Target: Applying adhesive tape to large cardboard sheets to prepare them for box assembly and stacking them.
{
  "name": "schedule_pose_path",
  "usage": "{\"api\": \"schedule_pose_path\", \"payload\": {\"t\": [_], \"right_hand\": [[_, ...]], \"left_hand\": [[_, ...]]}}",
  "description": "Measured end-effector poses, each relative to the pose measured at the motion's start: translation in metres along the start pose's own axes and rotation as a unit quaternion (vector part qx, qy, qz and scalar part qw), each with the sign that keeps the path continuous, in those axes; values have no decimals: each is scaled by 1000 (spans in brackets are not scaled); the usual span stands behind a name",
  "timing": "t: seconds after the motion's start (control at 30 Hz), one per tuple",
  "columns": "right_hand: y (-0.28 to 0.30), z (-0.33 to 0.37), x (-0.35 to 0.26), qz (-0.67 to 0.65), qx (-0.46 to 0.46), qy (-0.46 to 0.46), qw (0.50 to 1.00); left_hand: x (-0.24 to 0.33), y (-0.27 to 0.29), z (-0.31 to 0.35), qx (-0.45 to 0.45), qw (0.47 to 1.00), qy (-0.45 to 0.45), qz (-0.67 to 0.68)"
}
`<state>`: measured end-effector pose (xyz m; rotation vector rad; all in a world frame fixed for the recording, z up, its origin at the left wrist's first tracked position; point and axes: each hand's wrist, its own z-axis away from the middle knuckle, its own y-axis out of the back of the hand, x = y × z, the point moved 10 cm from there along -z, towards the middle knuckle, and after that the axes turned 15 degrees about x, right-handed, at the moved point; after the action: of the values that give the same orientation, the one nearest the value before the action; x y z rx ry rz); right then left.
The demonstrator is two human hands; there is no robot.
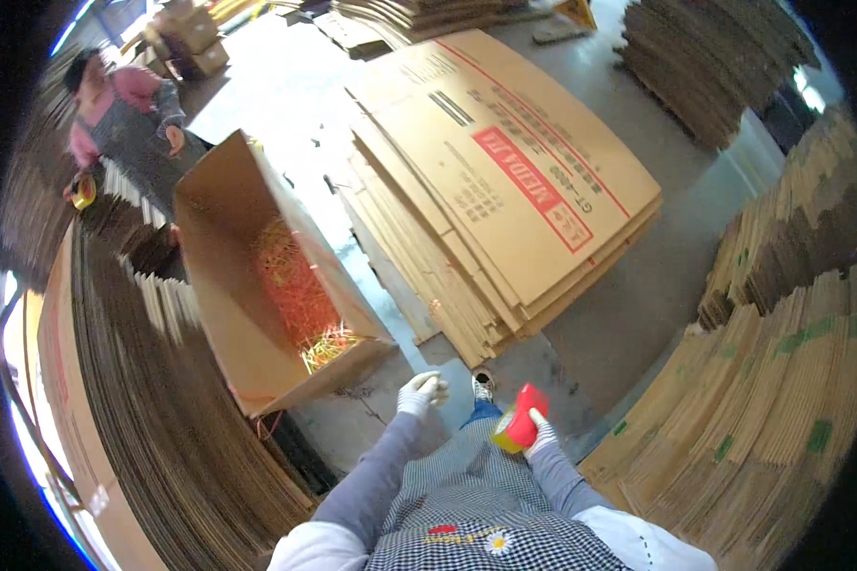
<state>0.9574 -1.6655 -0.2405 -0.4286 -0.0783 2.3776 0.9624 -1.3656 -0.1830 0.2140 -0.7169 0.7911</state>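
Observation:
My left hand, in a white glove, hangs low in front of me with its fingers curled and nothing in it. My right hand, also gloved, grips a red and yellow tape dispenser close to my checked apron. Ahead on the floor lies a tall stack of flattened brown cartons with red and black print. To the left stands an open carton tipped on its side, holding a tangle of orange and yellow strapping.
Stacks of flat cardboard line the left, the right and the far right corner. Another person in a pink top and grey apron stands at the upper left. Grey concrete floor shows between the stacks.

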Motion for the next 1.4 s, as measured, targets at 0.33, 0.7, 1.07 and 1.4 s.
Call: {"api": "schedule_pose_path", "payload": {"t": [0.33,0.7,1.07,1.4], "right_hand": [[50,-90,-177,-58,69,98,991],[93,-147,-189,-116,85,93,985],[-101,-228,-360,-132,-110,76,982],[-119,-134,-453,4,-242,-77,967]], "left_hand": [[-119,-197,-309,141,989,52,17],[-74,-306,-262,78,986,138,54],[58,-215,2,165,981,-95,33],[116,-292,260,305,902,-282,-116]]}}
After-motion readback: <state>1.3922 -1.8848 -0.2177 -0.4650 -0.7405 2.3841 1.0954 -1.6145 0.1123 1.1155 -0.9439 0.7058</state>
